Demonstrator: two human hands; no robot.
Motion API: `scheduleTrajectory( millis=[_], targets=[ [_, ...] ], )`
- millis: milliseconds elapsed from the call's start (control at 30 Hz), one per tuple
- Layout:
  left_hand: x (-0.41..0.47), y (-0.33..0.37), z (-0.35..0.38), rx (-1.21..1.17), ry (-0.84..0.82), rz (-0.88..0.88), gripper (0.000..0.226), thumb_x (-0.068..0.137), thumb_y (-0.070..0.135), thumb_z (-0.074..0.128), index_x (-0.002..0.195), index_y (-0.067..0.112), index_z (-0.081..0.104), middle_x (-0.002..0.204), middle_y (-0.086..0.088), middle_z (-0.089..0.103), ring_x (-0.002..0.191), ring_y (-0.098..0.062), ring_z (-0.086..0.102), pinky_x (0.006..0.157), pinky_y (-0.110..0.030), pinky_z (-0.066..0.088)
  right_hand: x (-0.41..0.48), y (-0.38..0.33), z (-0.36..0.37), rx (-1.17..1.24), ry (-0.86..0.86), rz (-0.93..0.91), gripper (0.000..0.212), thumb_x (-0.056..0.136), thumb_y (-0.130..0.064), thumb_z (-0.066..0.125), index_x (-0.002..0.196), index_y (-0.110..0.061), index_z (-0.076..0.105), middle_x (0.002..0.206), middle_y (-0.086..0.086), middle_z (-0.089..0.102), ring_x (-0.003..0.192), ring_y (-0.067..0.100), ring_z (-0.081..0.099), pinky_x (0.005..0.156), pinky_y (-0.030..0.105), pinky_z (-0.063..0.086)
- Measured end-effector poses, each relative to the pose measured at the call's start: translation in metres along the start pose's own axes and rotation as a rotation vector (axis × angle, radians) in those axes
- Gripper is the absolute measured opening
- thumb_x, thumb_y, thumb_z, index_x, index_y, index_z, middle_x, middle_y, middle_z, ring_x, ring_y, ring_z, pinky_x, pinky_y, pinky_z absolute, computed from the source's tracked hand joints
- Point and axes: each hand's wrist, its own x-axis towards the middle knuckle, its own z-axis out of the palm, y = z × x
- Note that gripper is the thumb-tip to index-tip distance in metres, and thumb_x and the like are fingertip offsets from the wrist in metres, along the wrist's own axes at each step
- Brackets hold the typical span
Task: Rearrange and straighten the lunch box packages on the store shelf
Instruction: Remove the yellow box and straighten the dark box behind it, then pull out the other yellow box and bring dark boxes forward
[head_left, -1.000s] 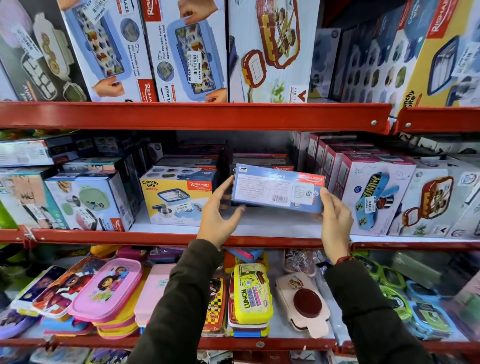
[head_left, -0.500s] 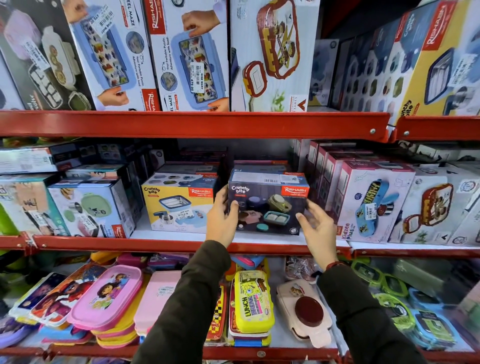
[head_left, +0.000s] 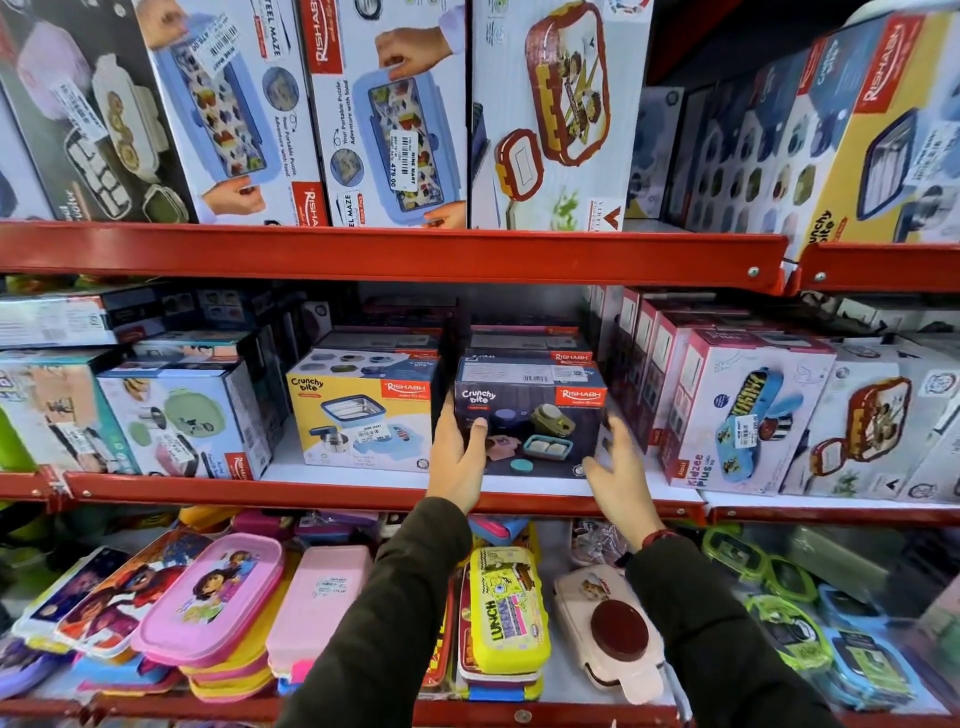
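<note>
Head view: dark Crunchy Bite box upright, front outward, long axis left-right; left hand grip pinching it, right hand spread

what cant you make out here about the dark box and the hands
- Head view: the lower left corner of the dark box is covered by the left hand.
- Head view: the right hand is motion-blurred, so whether it touches the box is unclear.
- Head view: the boxes stacked behind it are lost in shadow under the red shelf.
- Head view: the label print on its top is too small to read.
</note>
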Motion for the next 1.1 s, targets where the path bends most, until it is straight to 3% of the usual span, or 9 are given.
scheduleTrajectory(
  millis=[133, 233, 333, 467, 633, 733, 900, 1000, 1100],
  targets=[
    [-0.022, 0.001, -0.005, -0.085, 0.142, 0.018, 0.05, 0.105, 0.022, 0.045, 0.154, 0.019, 0.033, 0.152, 0.0, 0.046, 0.133, -0.002, 0.048, 0.111, -0.015, 0.038, -0.019, 0.005, 0.015, 0.052, 0.257, -0.071, 0.063, 0.093, -0.001, 0.055, 0.148, -0.025, 0.038, 0.155, 0.004, 0.038, 0.144, 0.025, 0.037, 0.12, 0.05, 0.035],
    [-0.033, 0.0, -0.019, -0.094, 0.221, 0.109, 0.036, 0.105, 0.017, 0.044, 0.141, 0.021, 0.051, 0.13, 0.007, 0.059, 0.112, 0.017, 0.053, 0.09, -0.002, 0.044, -0.04, -0.004, 0.037, 0.073, 0.326, -0.173, 0.053, 0.09, 0.004, 0.053, 0.136, -0.024, 0.051, 0.137, 0.0, 0.048, 0.129, 0.02, 0.048, 0.112, 0.038, 0.042],
    [-0.032, -0.003, -0.043, -0.043, 0.292, 0.163, 0.027, 0.106, 0.022, 0.045, 0.129, 0.028, 0.057, 0.126, 0.009, 0.062, 0.115, 0.005, 0.056, 0.095, -0.015, 0.042, -0.051, -0.017, 0.065, 0.078, 0.271, -0.284, 0.051, 0.088, 0.008, 0.052, 0.128, -0.022, 0.058, 0.132, 0.001, 0.057, 0.122, 0.011, 0.054, 0.106, 0.017, 0.042],
    [-0.018, -0.011, -0.088, 0.005, 0.356, 0.181, 0.033, 0.105, 0.019, 0.044, 0.137, 0.023, 0.051, 0.137, 0.005, 0.054, 0.129, -0.011, 0.051, 0.111, -0.031, 0.039, -0.051, -0.034, 0.109, 0.128, 0.01, -0.217, 0.048, 0.096, 0.003, 0.048, 0.135, -0.022, 0.058, 0.132, -0.005, 0.064, 0.12, 0.009, 0.062, 0.104, 0.027, 0.049],
    [0.004, -0.023, -0.141, 0.124, 0.356, 0.053, 0.056, 0.106, 0.017, 0.04, 0.158, 0.01, 0.021, 0.163, -0.01, 0.022, 0.147, -0.02, 0.028, 0.11, -0.015, 0.02, -0.048, -0.055, 0.161, 0.115, -0.193, -0.008, 0.051, 0.103, -0.008, 0.043, 0.154, -0.012, 0.037, 0.16, 0.006, 0.041, 0.148, 0.022, 0.04, 0.122, 0.033, 0.03],
    [0.025, -0.033, -0.163, 0.173, 0.31, -0.12, 0.064, 0.106, 0.026, 0.039, 0.16, 0.006, 0.01, 0.169, -0.017, 0.008, 0.157, -0.032, 0.012, 0.124, -0.036, 0.015, -0.04, -0.062, 0.179, 0.043, -0.2, 0.075, 0.058, 0.105, -0.018, 0.042, 0.159, -0.009, 0.023, 0.167, 0.009, 0.027, 0.154, 0.025, 0.028, 0.126, 0.037, 0.023],
    [0.043, -0.047, -0.186, 0.186, 0.177, -0.235, 0.056, 0.105, 0.021, 0.04, 0.155, 0.001, 0.025, 0.161, -0.023, 0.033, 0.15, -0.039, 0.03, 0.125, -0.045, 0.022, -0.03, -0.068, 0.192, -0.096, -0.216, 0.128, 0.058, 0.105, -0.02, 0.039, 0.159, -0.008, 0.022, 0.164, 0.014, 0.033, 0.15, 0.031, 0.035, 0.121, 0.037, 0.028],
    [0.034, -0.049, -0.192, 0.182, 0.164, -0.177, 0.051, 0.104, 0.013, 0.041, 0.154, 0.007, 0.033, 0.154, -0.02, 0.041, 0.143, -0.037, 0.039, 0.121, -0.041, 0.028, -0.032, -0.062, 0.194, -0.114, -0.174, 0.083, 0.056, 0.1, -0.018, 0.045, 0.154, -0.01, 0.033, 0.158, 0.015, 0.043, 0.144, 0.033, 0.043, 0.121, 0.046, 0.033],
    [0.021, -0.044, -0.201, 0.15, 0.205, -0.079, 0.052, 0.104, 0.007, 0.04, 0.155, 0.012, 0.033, 0.144, -0.013, 0.039, 0.133, -0.024, 0.045, 0.107, -0.012, 0.027, -0.042, -0.067, 0.19, -0.067, -0.091, 0.013, 0.051, 0.101, -0.015, 0.042, 0.152, -0.015, 0.039, 0.15, 0.014, 0.044, 0.138, 0.029, 0.045, 0.118, 0.042, 0.034]
  ],
)
